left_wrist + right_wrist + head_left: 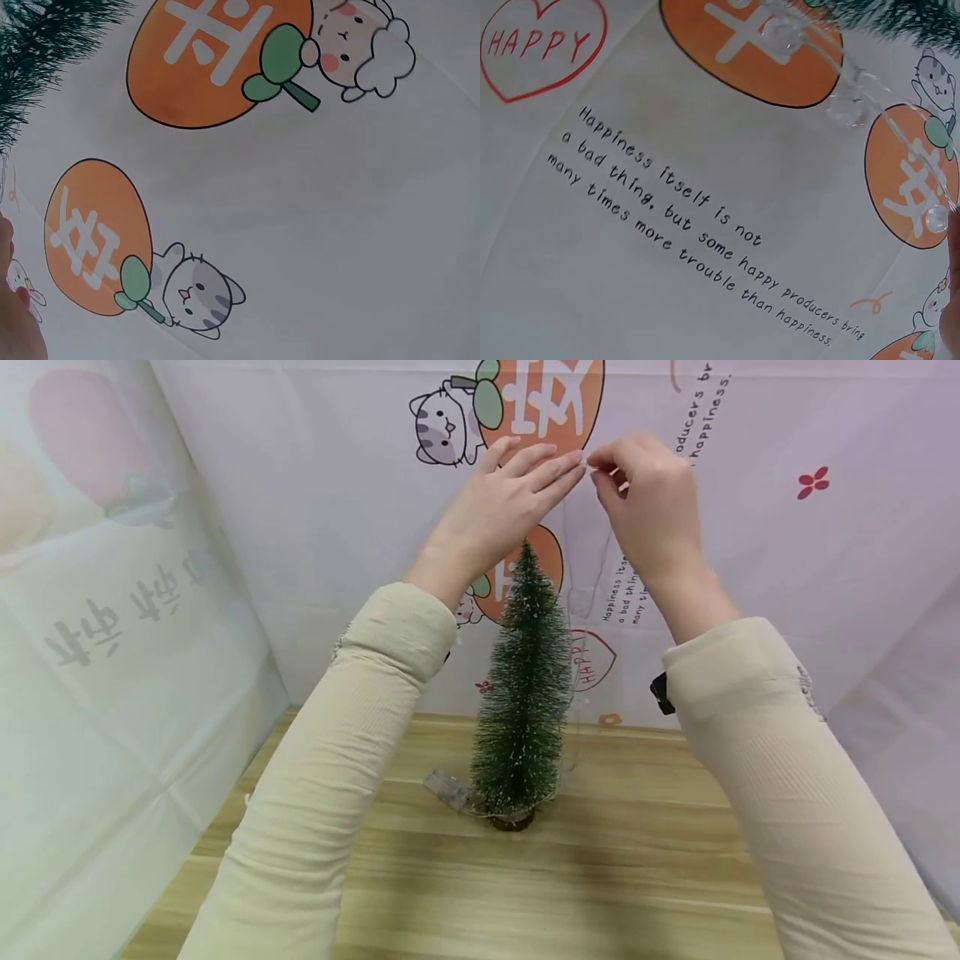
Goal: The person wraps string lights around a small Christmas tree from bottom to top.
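Note:
A small green bristle Christmas tree (521, 693) with whitish tips stands upright on a round brown base (512, 821). Above and behind its top, both hands meet at a thin, clear strand of string lights (606, 547). My right hand (656, 497) pinches the strand between thumb and forefinger. Opposite it, my left hand (517, 485) has its fingers stretched out, tips at the same strand, thumb hidden. The strand hangs in a loop beside the tree; clear bulbs (846, 109) show on it in the right wrist view. Wire also runs round the tree's foot to a transparent battery box (447, 789).
Wood-grain tabletop (465, 893) lies under the tree. Behind it hangs a white printed cloth (337, 510) with orange shapes, cartoon animals and lettering; another cloth panel (112, 710) closes the left side. A dark object (663, 693) shows beside the right cuff.

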The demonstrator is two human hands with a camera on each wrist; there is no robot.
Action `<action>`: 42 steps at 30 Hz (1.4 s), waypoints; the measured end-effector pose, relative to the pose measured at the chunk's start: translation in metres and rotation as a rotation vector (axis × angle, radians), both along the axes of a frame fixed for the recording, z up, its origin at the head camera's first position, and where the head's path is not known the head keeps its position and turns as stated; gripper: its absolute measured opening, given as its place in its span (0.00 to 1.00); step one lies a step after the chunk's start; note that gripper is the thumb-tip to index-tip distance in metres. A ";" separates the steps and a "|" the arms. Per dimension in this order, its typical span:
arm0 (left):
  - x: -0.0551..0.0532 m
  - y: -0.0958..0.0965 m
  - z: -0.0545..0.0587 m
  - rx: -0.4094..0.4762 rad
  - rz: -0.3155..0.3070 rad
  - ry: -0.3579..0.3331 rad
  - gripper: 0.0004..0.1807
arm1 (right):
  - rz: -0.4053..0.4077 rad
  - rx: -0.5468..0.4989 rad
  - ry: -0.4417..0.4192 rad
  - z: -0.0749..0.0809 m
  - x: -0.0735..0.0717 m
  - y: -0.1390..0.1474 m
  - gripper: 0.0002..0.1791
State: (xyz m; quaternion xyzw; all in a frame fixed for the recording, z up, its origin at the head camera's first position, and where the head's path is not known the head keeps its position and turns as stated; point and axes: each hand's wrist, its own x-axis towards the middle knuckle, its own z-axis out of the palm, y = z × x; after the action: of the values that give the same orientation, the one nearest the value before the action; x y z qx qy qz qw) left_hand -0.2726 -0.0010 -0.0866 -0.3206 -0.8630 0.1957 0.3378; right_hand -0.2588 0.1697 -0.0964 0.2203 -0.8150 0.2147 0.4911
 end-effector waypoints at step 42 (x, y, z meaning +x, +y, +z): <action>-0.014 -0.035 -0.019 0.830 -0.058 0.024 0.14 | -0.155 -0.265 0.042 -0.022 0.005 0.032 0.17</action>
State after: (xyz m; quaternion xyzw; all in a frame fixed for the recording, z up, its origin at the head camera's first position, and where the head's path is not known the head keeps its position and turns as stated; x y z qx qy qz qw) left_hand -0.2867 -0.0356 -0.1060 -0.1790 -0.8553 -0.1746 0.4539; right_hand -0.2537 0.2022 -0.1184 0.0946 -0.7836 0.2772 0.5478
